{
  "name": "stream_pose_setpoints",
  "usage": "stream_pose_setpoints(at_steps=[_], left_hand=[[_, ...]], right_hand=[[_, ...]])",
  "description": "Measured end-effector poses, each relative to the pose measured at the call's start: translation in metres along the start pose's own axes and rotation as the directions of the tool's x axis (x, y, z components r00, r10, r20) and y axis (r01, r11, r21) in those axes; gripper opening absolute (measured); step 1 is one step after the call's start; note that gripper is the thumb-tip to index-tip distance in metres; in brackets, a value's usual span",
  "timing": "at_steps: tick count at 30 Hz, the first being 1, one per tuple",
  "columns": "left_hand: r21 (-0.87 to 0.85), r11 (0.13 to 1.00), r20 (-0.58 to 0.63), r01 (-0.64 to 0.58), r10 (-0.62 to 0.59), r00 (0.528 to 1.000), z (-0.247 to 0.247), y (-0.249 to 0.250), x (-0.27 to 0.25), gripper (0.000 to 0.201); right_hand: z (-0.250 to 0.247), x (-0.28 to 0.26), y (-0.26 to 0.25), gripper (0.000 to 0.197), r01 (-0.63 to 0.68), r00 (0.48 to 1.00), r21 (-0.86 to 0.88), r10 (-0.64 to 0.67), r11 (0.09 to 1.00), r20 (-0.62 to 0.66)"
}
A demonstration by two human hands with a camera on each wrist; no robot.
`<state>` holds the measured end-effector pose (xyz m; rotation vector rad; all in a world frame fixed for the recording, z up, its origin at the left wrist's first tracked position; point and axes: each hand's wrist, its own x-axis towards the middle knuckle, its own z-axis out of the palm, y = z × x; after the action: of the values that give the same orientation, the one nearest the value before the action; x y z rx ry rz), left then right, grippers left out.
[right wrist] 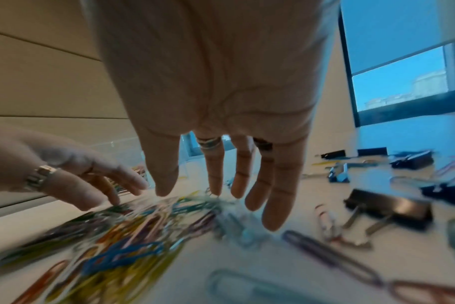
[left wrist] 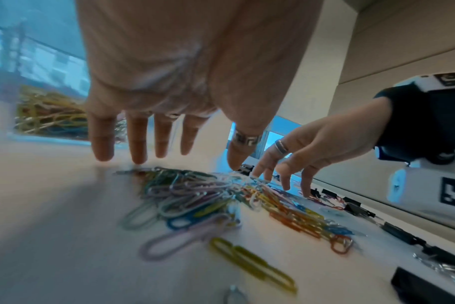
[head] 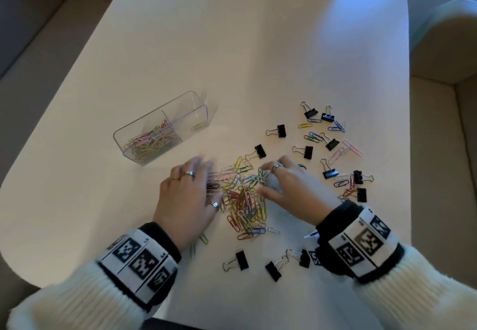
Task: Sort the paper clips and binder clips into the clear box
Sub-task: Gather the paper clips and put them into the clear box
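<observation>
A heap of coloured paper clips (head: 245, 200) lies on the white table between my two hands. My left hand (head: 191, 190) lies at the heap's left edge, fingers straight and spread, tips at the table (left wrist: 143, 152). My right hand (head: 284, 185) hovers over the heap's right edge with straight, spread fingers (right wrist: 221, 181), holding nothing. The clear box (head: 160, 128) stands to the upper left; its near compartment holds many paper clips, its far one a single yellow clip (head: 198, 126). Black binder clips (head: 307, 152) lie scattered to the right and in front (head: 241, 260).
Loose paper clips (head: 346, 148) mix with the binder clips on the right. The table's rounded left edge (head: 15, 252) is close to my left arm. Beige cushioned seating (head: 444, 148) surrounds the table. The far half of the table holds nothing.
</observation>
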<state>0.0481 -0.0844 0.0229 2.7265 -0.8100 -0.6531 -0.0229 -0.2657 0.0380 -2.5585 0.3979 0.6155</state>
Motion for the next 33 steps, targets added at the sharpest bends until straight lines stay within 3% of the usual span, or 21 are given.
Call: stream_pose_setpoints(at_steps=[2, 6, 9, 12, 14, 19, 25, 27, 30, 33], left_hand=[[-0.04, 0.999, 0.029, 0.037, -0.036, 0.999, 0.002, -0.006, 0.0, 0.061], [-0.234, 0.967, 0.019, -0.099, 0.106, 0.994, 0.012, -0.003, 0.001, 0.052], [-0.394, 0.906, -0.024, -0.156, 0.159, 0.987, 0.015, -0.006, 0.001, 0.055], [-0.478, 0.85, -0.124, -0.221, 0.184, 0.975, 0.011, -0.014, 0.0, 0.053], [-0.442, 0.852, -0.222, -0.28, 0.198, 0.955, 0.002, -0.02, -0.002, 0.044], [-0.322, 0.866, -0.406, -0.383, 0.238, 0.882, -0.025, -0.036, -0.007, 0.031], [-0.248, 0.929, -0.612, -0.274, 0.069, 0.787, -0.052, -0.057, 0.001, 0.026], [-0.252, 0.956, -0.558, -0.148, -0.02, 0.829, -0.054, -0.066, 0.007, 0.038], [-0.219, 0.972, -0.34, 0.083, -0.156, 0.928, -0.053, -0.077, 0.018, 0.076], [-0.288, 0.952, -0.273, 0.1, -0.182, 0.945, -0.047, -0.084, 0.027, 0.088]], right_hand=[[0.008, 0.001, -0.008, 0.057, 0.013, 1.0, 0.014, -0.013, 1.0, 0.009], [0.019, 0.004, -0.022, 0.073, 0.06, 0.998, 0.088, -0.061, 0.994, 0.007], [0.025, 0.009, -0.028, 0.088, 0.079, 0.997, 0.031, -0.08, 0.996, 0.008], [0.037, 0.012, -0.04, 0.09, 0.131, 0.991, -0.077, -0.128, 0.988, 0.037], [0.042, 0.015, -0.047, 0.082, 0.151, 0.989, -0.096, -0.15, 0.984, 0.018], [0.041, 0.024, -0.05, 0.042, 0.154, 0.987, 0.057, -0.151, 0.986, -0.046], [0.038, 0.037, -0.048, 0.029, 0.157, 0.985, 0.112, -0.146, 0.981, -0.097], [0.034, 0.04, -0.047, 0.028, 0.158, 0.984, 0.119, -0.146, 0.98, -0.105], [0.03, 0.042, -0.047, 0.024, 0.14, 0.988, 0.135, -0.129, 0.981, -0.089], [0.025, 0.043, -0.047, 0.023, 0.114, 0.992, 0.123, -0.107, 0.986, -0.064]])
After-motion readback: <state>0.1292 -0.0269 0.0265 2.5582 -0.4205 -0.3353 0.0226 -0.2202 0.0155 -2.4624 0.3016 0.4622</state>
